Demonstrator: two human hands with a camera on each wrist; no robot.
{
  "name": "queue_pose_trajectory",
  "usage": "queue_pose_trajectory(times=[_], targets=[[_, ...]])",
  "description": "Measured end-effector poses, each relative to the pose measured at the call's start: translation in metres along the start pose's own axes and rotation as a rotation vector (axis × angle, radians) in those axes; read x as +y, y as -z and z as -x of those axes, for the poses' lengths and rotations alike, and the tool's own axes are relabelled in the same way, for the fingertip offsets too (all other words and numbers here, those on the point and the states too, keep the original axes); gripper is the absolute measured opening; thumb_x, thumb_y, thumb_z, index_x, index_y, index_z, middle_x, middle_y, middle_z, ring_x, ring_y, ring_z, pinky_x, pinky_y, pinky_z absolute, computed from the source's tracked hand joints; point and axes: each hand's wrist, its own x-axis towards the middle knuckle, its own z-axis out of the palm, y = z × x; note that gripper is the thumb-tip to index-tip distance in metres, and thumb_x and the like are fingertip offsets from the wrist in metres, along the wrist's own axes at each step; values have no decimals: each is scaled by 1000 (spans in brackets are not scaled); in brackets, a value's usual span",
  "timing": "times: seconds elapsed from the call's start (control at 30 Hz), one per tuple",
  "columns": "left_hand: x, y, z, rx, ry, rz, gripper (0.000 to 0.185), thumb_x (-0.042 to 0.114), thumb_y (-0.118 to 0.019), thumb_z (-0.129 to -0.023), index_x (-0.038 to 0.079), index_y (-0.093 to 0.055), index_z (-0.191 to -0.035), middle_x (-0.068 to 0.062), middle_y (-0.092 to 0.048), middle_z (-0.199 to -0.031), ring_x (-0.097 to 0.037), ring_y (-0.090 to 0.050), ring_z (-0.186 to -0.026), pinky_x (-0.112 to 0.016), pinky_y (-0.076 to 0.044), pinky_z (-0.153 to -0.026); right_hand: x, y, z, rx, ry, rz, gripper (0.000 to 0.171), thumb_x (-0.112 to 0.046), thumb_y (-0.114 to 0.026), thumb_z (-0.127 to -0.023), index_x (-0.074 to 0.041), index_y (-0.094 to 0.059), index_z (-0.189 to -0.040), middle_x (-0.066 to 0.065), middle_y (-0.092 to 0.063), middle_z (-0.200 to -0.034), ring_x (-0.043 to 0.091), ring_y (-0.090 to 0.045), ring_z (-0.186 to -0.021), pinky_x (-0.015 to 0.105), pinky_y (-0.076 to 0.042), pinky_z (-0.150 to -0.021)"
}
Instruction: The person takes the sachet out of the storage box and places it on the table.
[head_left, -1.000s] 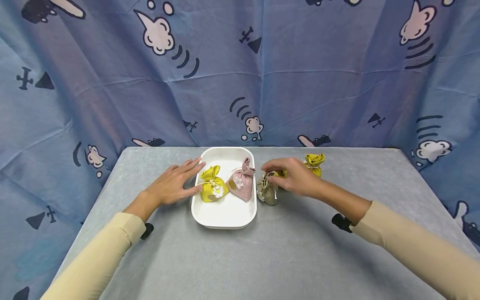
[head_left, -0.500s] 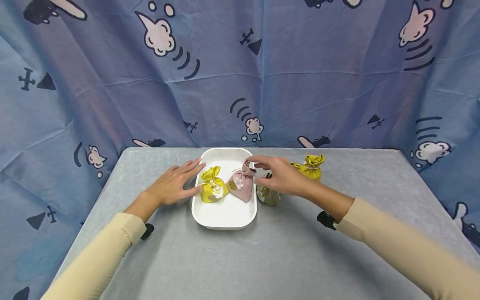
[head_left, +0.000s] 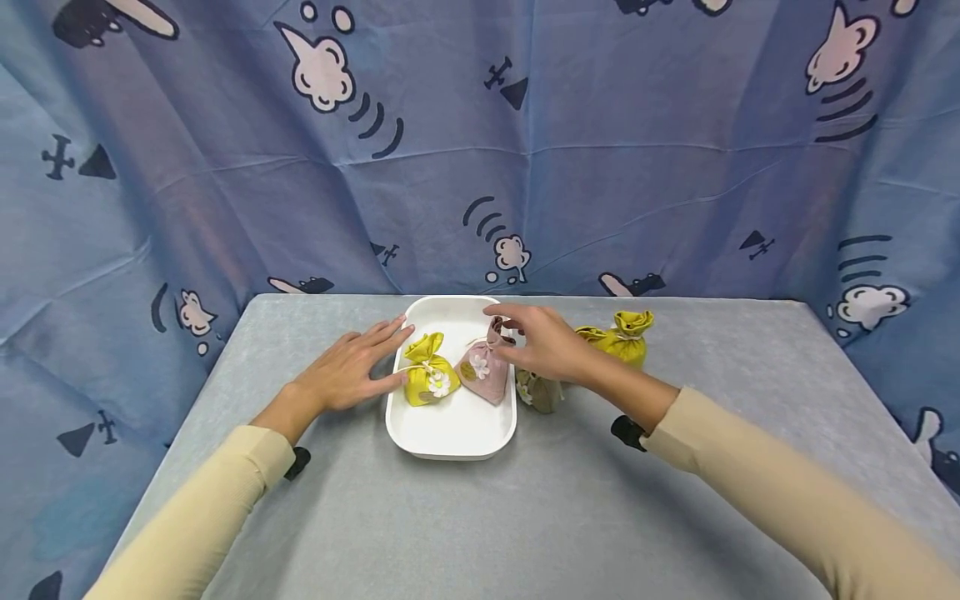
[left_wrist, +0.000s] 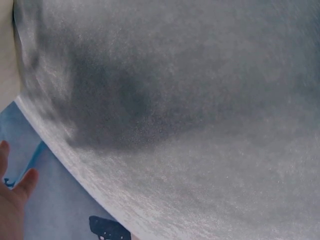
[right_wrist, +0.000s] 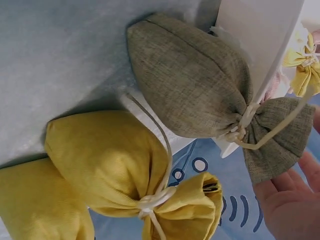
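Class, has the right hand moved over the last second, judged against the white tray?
Yes. The right hand moved left, from beside the tray to over its right rim.

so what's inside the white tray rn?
Two pouches in the white tray: a yellow pouch and a pink pouch. The right hand covers the pink one's top.

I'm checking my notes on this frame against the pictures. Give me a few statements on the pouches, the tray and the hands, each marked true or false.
1. Two pouches lie in the white tray. True: a yellow pouch and a pink pouch.
2. The olive pouch lies in the tray. False: it sits on the table, against the tray's right wall.
3. The right hand is at the pink pouch's tied neck. True.
4. The left hand grips the yellow pouch. False: it lies flat, fingers straight, at the tray's left rim.
5. Two yellow pouches stand right of the olive one. True.
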Motion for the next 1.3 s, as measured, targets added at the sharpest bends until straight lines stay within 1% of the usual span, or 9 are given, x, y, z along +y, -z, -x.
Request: queue_pose_trajectory(times=[0.2, 0.37, 0.5, 0.57, 0.63, 0.8, 0.87, 1.1, 1.3], targets=[[0, 0, 0, -4, 7, 3, 78, 63, -44, -98, 22, -23, -160, 0, -15, -166, -31, -24, -149, -56, -31, -111, -1, -2, -6, 0, -5, 7, 54, -4, -74, -86, 1, -58, -137, 18, -60, -135, 33, -66, -111, 39, -54, -94], [0, 0, 0, -6, 11, 5, 78, 63, -44, -98, 23, -23, -160, 1, -15, -166, -30, -24, -149, -56, -31, -111, -1, -6, -11, -27, -31, -9, 57, 0, -74, -84, 1, -56, -138, 19, -62, -132, 31, -66, -112, 36, -54, -93], [0, 0, 0, -3, 12, 7, 77, 62, -44, -98, 23, -23, -160, 1, -15, -166, -31, -24, -149, -56, -30, -112, -2, -9, -13, -58, -53, -55, 60, 7, -70, -83, 2, -53, -140, 20, -62, -130, 31, -64, -116, 34, -54, -93], [0, 0, 0, -1, 11, 9, 77, 62, -44, -98, 23, -23, -160, 1, -15, -166, -31, -24, -149, -56, -30, -112, -3, -11, -14, -72, -60, -75, 61, 9, -70, -83, 2, -52, -141, 20, -60, -133, 32, -63, -118, 33, -54, -92], [0, -1, 0, 0, 10, 11, 77, 63, -44, -98, 23, -23, -160, 1, -15, -166, -31, -25, -149, -56, -30, -111, -5, -13, -15, -81, -62, -66, 60, 8, -70, -84, 2, -53, -141, 19, -61, -131, 32, -63, -118, 33, -54, -91], [0, -1, 0, 3, 9, 15, 77, 62, -44, -98, 23, -23, -160, 1, -15, -166, -32, -25, -149, -56, -30, -111, -6, -16, -16, -77, -38, 16, 55, 6, -72, -85, 0, -57, -137, 14, -66, -124, 28, -65, -112, 37, -54, -92], [0, -1, 0, 2, 9, 14, 77, 62, -45, -98, 23, -23, -160, 1, -15, -166, -32, -25, -149, -56, -30, -111, -7, -17, -16, -79, -20, 24, 51, 5, -72, -86, 1, -59, -135, 12, -67, -119, 26, -65, -109, 38, -54, -92], [0, -1, 0, -1, 9, 12, 77, 62, -45, -98, 23, -22, -160, 1, -15, -166, -32, -25, -148, -55, -30, -111, -9, -20, -16, -87, 16, -5, 39, 1, -69, -90, 2, -63, -128, 11, -69, -114, 23, -67, -103, 32, -56, -86], [1, 0, 0, 3, 6, 16, 77, 61, -45, -98, 23, -22, -160, 1, -15, -166, -32, -24, -149, -56, -30, -112, -15, -20, -15, -123, 24, -52, 37, 2, -69, -90, 3, -63, -127, 11, -68, -111, 24, -66, -106, 38, -55, -90]])
